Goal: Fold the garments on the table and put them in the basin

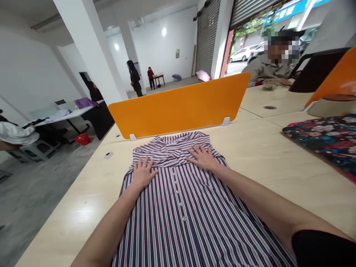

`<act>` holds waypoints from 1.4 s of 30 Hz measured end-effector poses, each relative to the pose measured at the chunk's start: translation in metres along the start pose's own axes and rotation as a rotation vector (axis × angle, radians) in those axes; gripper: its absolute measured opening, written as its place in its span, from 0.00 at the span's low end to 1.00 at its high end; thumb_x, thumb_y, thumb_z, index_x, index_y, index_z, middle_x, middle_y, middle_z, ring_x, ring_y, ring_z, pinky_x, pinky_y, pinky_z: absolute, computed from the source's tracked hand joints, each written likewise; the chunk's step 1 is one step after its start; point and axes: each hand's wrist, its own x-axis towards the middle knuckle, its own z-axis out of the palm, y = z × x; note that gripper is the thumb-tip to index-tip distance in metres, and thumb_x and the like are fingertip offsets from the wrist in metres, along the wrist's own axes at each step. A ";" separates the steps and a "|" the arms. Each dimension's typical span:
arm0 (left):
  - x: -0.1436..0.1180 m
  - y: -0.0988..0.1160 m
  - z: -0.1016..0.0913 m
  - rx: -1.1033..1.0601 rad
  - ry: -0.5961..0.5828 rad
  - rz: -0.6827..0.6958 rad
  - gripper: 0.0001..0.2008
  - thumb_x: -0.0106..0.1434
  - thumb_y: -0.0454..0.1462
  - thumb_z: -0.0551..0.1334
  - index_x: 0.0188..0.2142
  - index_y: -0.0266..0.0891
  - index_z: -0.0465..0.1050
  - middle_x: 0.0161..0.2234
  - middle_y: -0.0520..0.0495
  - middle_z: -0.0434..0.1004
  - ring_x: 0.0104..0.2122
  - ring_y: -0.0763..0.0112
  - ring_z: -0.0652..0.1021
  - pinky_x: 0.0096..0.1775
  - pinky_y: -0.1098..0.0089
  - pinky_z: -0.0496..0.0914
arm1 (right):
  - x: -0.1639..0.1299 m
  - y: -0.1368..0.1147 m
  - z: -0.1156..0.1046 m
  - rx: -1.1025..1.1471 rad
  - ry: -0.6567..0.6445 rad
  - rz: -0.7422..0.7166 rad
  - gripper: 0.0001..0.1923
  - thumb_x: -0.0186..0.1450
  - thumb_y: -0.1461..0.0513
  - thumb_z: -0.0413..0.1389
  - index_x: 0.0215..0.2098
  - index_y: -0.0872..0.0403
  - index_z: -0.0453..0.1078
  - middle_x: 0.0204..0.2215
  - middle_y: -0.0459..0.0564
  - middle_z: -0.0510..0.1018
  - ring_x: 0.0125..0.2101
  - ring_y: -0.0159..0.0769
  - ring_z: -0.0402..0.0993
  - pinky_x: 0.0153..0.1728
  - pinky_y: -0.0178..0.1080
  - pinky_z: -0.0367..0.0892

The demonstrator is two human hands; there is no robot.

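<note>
Here, both hands (172,165) flat on striped shirt (189,215); hem cropped.

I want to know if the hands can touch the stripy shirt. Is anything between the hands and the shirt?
Nothing visible is. The left hand and the right hand both lie flat on the purple-and-white striped buttoned shirt, fingers spread, near its collar on the pale wooden table.

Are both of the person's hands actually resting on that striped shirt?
Touching. The head view shows the left hand and the right hand lying flat, fingers spread, on the striped shirt near its collar, with no gap visible.
</note>
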 end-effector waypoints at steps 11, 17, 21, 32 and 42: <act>-0.065 0.021 -0.019 -0.054 -0.097 -0.031 0.31 0.68 0.54 0.44 0.67 0.47 0.49 0.69 0.45 0.42 0.67 0.50 0.47 0.62 0.44 0.48 | -0.061 -0.021 -0.019 0.010 -0.038 -0.057 0.37 0.67 0.40 0.37 0.69 0.45 0.46 0.69 0.49 0.45 0.67 0.54 0.36 0.60 0.68 0.35; -0.124 0.023 -0.008 -0.040 -0.127 0.074 0.31 0.67 0.54 0.46 0.67 0.49 0.49 0.68 0.47 0.46 0.67 0.52 0.47 0.63 0.46 0.46 | -0.112 -0.023 -0.008 0.022 -0.093 -0.159 0.36 0.67 0.40 0.37 0.68 0.44 0.50 0.68 0.48 0.47 0.67 0.53 0.37 0.61 0.65 0.34; -0.137 0.025 -0.016 -0.016 -0.119 0.043 0.31 0.67 0.53 0.46 0.66 0.47 0.51 0.68 0.45 0.47 0.67 0.51 0.49 0.62 0.44 0.48 | -0.117 -0.024 -0.018 0.031 -0.128 -0.131 0.36 0.67 0.40 0.38 0.68 0.44 0.48 0.69 0.50 0.46 0.67 0.54 0.37 0.60 0.66 0.35; -0.220 0.014 -0.014 0.049 -0.054 0.003 0.28 0.67 0.49 0.49 0.65 0.48 0.54 0.67 0.46 0.49 0.66 0.52 0.51 0.61 0.45 0.51 | -0.196 -0.012 -0.024 0.059 -0.108 -0.201 0.34 0.67 0.41 0.41 0.68 0.41 0.49 0.68 0.47 0.48 0.66 0.55 0.39 0.61 0.65 0.36; -0.272 -0.004 -0.010 0.069 0.057 0.008 0.27 0.67 0.48 0.49 0.64 0.47 0.57 0.66 0.47 0.55 0.65 0.56 0.55 0.62 0.49 0.54 | -0.279 0.012 -0.018 0.134 0.044 -0.160 0.30 0.67 0.42 0.41 0.63 0.41 0.59 0.65 0.48 0.58 0.65 0.51 0.49 0.61 0.63 0.44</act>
